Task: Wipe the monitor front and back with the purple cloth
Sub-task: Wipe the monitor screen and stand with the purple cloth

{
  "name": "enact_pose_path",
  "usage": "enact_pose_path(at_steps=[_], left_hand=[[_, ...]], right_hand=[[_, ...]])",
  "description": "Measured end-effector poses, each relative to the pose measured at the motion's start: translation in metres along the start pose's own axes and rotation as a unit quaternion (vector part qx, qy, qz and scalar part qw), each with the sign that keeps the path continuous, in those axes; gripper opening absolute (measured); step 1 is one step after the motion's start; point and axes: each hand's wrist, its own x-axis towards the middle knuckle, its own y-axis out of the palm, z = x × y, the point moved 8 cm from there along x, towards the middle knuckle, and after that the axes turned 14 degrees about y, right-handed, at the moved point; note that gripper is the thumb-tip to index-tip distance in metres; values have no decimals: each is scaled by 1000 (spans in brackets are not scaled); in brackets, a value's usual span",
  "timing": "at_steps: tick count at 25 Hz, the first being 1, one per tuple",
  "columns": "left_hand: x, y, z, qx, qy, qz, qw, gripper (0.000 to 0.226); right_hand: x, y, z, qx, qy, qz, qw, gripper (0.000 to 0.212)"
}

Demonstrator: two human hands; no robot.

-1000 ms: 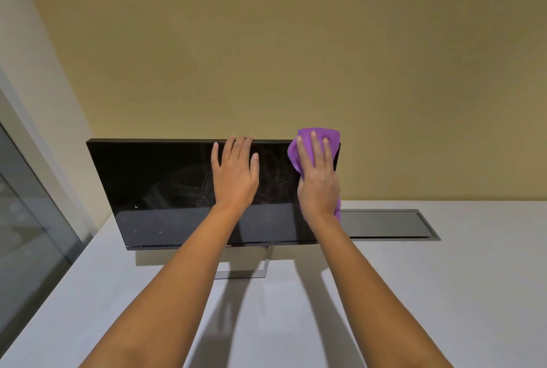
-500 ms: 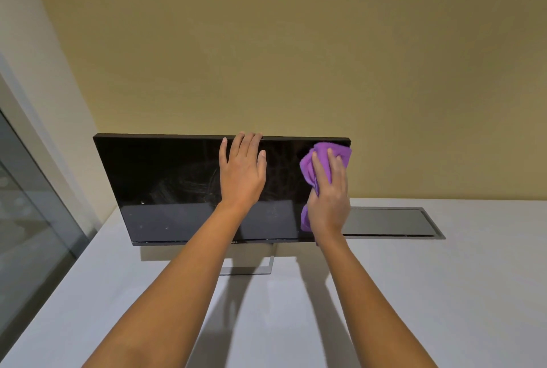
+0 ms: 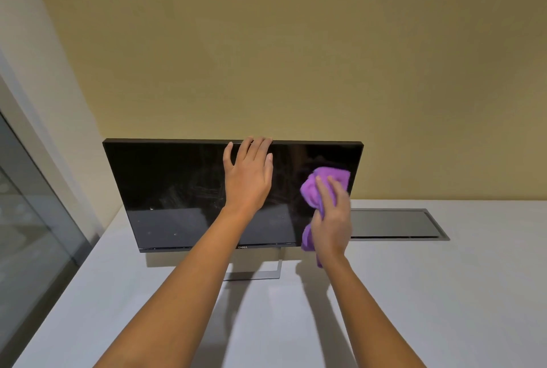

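The monitor [image 3: 183, 190] stands near the table's [image 3: 444, 293] back edge, the left hand [image 3: 248, 178] lies flat and open on its top, the right hand [image 3: 331, 219] squeezes the cloth [image 3: 322, 187] against its right side, and a hard push could tip it.

The monitor [image 3: 183, 190] stands on the desk [image 3: 444, 293], and the wall [image 3: 296, 56] is close behind it. The left hand [image 3: 248, 178] lies over the upper screen. To the right, a hatch [image 3: 393, 224] lies flat in the desk. The near desk is free.
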Motion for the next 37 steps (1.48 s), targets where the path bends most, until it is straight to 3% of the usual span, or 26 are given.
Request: enact_pose_path(at_steps=[2,5,7,9,11,12,14,15,17,19,21,23,25,27,29,31,33,35,37], left_hand=[[-3,-7,11,-3,-17,-14,1000,43],[-11,-18,37,0,-34,-32,999,43],[-14,-24,52,9,-26,-38,999,42],[-14,-28,62,10,-12,-42,999,40],[-14,-32,69,12,-5,-46,999,38],[-14,-34,73,12,-4,-50,999,37],[-18,-38,84,5,-7,-61,998,35],[-20,-40,89,1,-9,-64,998,34],[-22,-42,98,-5,-12,-63,998,35],[-22,-42,101,-11,-13,-61,998,36],[-21,-43,101,-17,-9,-63,998,36],[-21,-43,102,-18,4,-61,998,36],[-21,-44,106,-16,16,-57,998,37],[-23,-47,113,-19,16,-56,998,36],[-25,-49,121,-26,12,-57,998,36],[-29,-53,133,-28,6,-61,998,35],[-33,-56,146,-23,-1,-63,998,35],[-35,-58,155,-16,-3,-60,998,35],[-35,-59,159,-14,1,-59,998,35]], right_hand=[[21,-8,13,57,92,-66,992,78],[23,10,45,62,103,-67,991,76],[-2,39,75,18,-3,-7,1000,76],[-41,72,90,-77,-166,51,982,81],[-58,81,85,-92,-219,83,968,82],[-53,73,78,-65,-185,70,978,79],[-29,50,50,19,15,23,999,72],[-18,39,38,59,106,-20,992,72],[-5,29,40,73,161,-90,980,72],[-6,41,69,48,105,-77,990,71],[-26,69,103,-35,-3,-22,999,72],[-53,97,122,-112,-147,39,982,71],[-66,103,121,-119,-231,44,965,59],[-56,86,109,-74,-184,4,980,39],[-33,61,85,16,0,-59,998,32],[-16,44,74,96,129,-122,980,30],[-12,40,86,123,168,-141,968,32],[-20,53,109,116,200,-108,967,43],[-41,76,147,50,70,-64,994,50]])
